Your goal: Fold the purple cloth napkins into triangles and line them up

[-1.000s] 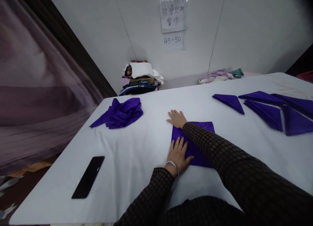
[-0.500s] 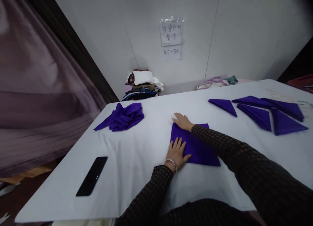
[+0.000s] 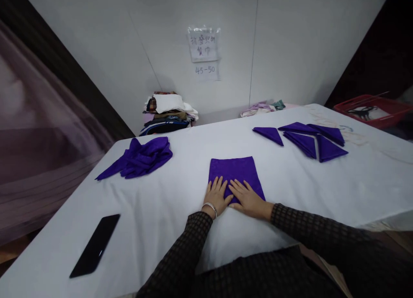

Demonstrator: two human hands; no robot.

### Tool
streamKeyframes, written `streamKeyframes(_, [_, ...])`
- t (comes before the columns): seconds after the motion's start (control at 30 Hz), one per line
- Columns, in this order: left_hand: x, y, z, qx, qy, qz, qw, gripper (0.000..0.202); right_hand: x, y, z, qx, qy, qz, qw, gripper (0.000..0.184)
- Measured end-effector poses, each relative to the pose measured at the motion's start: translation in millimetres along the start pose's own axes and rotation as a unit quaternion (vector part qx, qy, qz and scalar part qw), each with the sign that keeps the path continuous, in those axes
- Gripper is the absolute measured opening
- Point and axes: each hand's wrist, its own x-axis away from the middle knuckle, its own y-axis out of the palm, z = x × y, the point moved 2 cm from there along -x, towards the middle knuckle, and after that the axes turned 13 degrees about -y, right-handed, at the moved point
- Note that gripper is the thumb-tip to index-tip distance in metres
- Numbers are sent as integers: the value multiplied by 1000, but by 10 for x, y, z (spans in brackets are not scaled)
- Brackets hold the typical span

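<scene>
Resting side by side, the left hand (image 3: 217, 198) and right hand (image 3: 247, 200) are laid palm-down on the near part of the squarish purple cloth (image 3: 237, 170), mid-bench (image 3: 167, 242), each grip wide, with nothing pinched! If pressure were applied unevenly, the thin fabric could be dragged skew or a crease trapped, while contrast is offered by the limp, rumpled purple heap (image 3: 146, 158) at left and crisp, flat purple triangles (image 3: 300, 144) at far right.
</scene>
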Motion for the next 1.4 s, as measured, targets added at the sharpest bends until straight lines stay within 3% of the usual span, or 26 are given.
streamKeyframes(0.4, [5,-45,33,-3,-10,-9,1000,67,570,-118,73,65,-37,-12,997,72])
streamKeyframes(0.7, [-67,-68,-31,37,-17,-44,998,69,612,-151,69,70,-34,-27,997,69])
streamKeyframes(0.87, [-80,-151,331,61,-13,-24,998,69,611,-152,74,69,-30,-31,997,69])
streamKeyframes(0.97, [-72,-91,586,69,24,-23,997,68,611,-153,74,67,-30,-35,997,67])
streamKeyframes(1.03, [-63,-34,644,65,26,-22,997,68,610,-153,76,63,-29,-38,997,66])
streamKeyframes(1.13, [-34,14,561,48,17,-23,998,71,611,-151,80,60,-30,-39,997,66])
streamKeyframes(1.4, [100,-34,60,1,-38,-8,999,74,628,-138,89,55,-38,-20,998,66])
